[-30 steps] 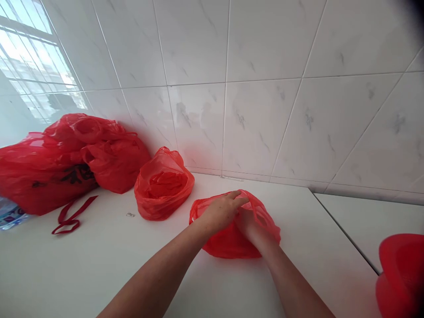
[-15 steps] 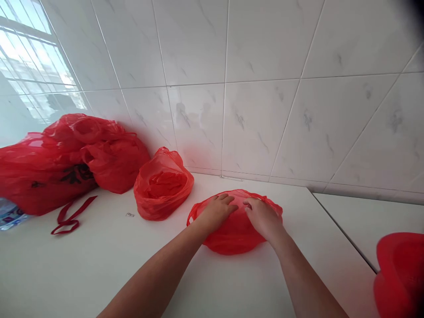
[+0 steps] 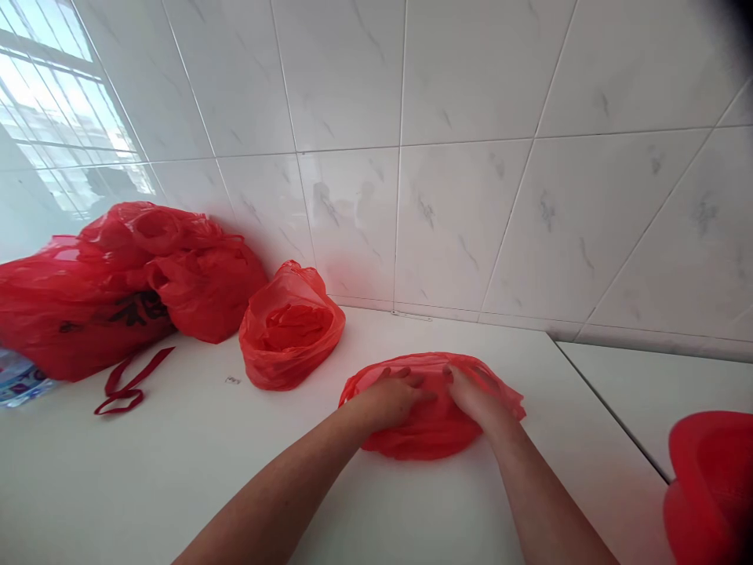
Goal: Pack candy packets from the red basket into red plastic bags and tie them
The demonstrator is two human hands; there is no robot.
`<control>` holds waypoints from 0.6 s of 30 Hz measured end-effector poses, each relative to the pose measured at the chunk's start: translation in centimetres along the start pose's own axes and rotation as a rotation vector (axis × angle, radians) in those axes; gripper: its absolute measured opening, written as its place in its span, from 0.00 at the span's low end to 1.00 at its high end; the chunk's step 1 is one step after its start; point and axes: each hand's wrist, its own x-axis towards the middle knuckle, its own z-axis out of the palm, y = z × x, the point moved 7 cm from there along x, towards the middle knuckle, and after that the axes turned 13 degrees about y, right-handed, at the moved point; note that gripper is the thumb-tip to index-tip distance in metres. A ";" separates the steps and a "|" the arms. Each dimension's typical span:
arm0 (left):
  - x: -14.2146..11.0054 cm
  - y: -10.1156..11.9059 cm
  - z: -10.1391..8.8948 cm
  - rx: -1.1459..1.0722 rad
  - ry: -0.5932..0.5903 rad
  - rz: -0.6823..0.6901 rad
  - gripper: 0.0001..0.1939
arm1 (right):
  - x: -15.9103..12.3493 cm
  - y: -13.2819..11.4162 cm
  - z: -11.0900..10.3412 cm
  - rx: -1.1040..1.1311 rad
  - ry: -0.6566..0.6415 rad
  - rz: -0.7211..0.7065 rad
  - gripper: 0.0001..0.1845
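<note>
A red plastic bag (image 3: 423,446) lies low and wide on the white tabletop in front of me. My left hand (image 3: 391,399) reaches into its mouth from the left, fingers stretched and apart, the thumb side toward the middle. From the right, my right hand (image 3: 474,394) dips into the same mouth; its fingers look spread, though red film and the hand itself partly hide them. Neither hand appears to grip anything. What lies deeper in the bag cannot be made out.
To the left stands a second red bag (image 3: 288,357), its top open with crumpled red plastic inside. Farther left are a pile of full red bags (image 3: 205,290), a dark red ribbon (image 3: 126,392) and clear packaging (image 3: 20,380). A red basin (image 3: 700,486) sits at right. Behind rises a tiled wall (image 3: 459,220).
Both hands have sunk slightly lower into the bag's mouth. The bag's rim has spread wider and shifted a little right and toward me.
</note>
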 end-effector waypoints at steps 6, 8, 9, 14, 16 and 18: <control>-1.6 -3.2 -0.3 -0.042 -0.134 -0.158 0.32 | 0.6 0.3 -0.1 -0.048 -0.082 -0.061 0.22; -1.5 -3.3 -0.8 -0.026 -0.107 -0.152 0.29 | 0.5 0.1 -0.2 -0.065 -0.093 -0.072 0.23; -1.4 -3.2 -1.1 -0.021 -0.080 -0.136 0.26 | 0.4 0.1 -0.2 -0.074 -0.096 -0.074 0.23; -1.4 -2.3 -3.2 0.029 0.101 -0.075 0.14 | -0.1 -0.3 -0.3 -0.125 -0.069 -0.091 0.14; -1.9 -2.2 -3.3 0.051 0.098 -0.080 0.11 | -0.1 -0.4 -0.2 -0.133 -0.052 -0.116 0.07; -2.6 -2.4 -2.7 0.061 0.020 -0.108 0.09 | -0.2 -0.5 0.2 -0.141 -0.051 -0.141 0.05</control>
